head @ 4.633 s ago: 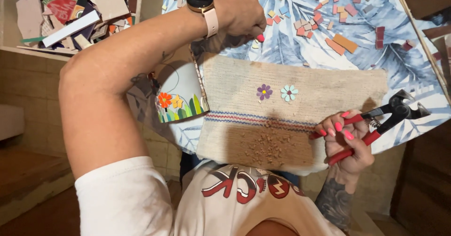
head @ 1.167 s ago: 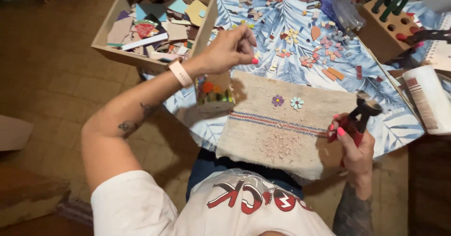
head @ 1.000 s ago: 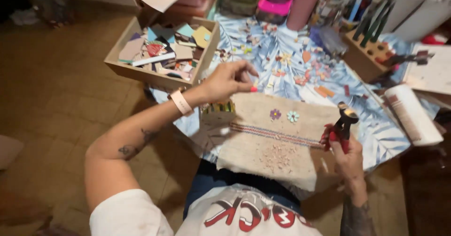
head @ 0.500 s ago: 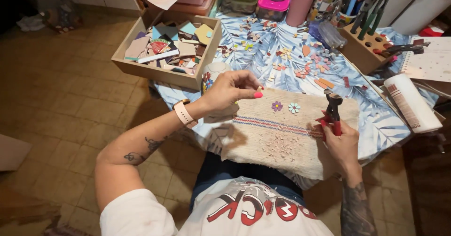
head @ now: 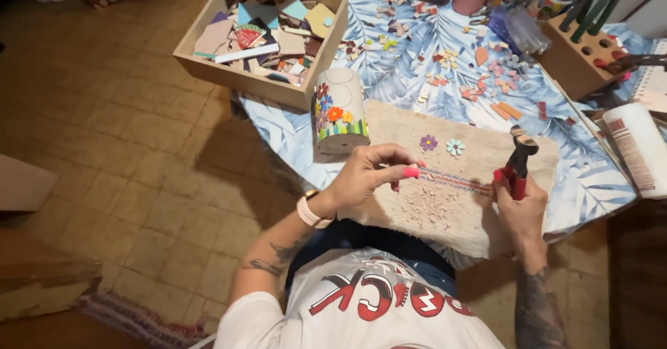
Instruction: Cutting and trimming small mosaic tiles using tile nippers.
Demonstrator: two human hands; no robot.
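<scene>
My left hand (head: 372,175) hovers over a beige woven mat (head: 479,203), fingertips pinched together on something too small to make out. My right hand (head: 520,206) grips red-handled nippers (head: 517,161) upright, jaws pointing up. Two small flower pieces, one purple (head: 429,142) and one pale blue (head: 455,147), lie on the mat. A cylinder decorated with mosaic flowers (head: 338,112) stands just beyond my left hand. Pinkish chips (head: 434,206) are scattered on the mat between my hands.
A wooden box of tile pieces (head: 260,33) sits at the table's far left corner. Several loose tile bits (head: 486,78) lie on the blue leaf-print cloth (head: 590,175). A wooden tool block (head: 583,50) and a white roll (head: 636,151) stand at right. Tiled floor (head: 125,147) lies left.
My left hand came back from the far tile pieces to the mat in front of me. My right hand raised the nippers upright. The view pulled back and shows more of the table.
</scene>
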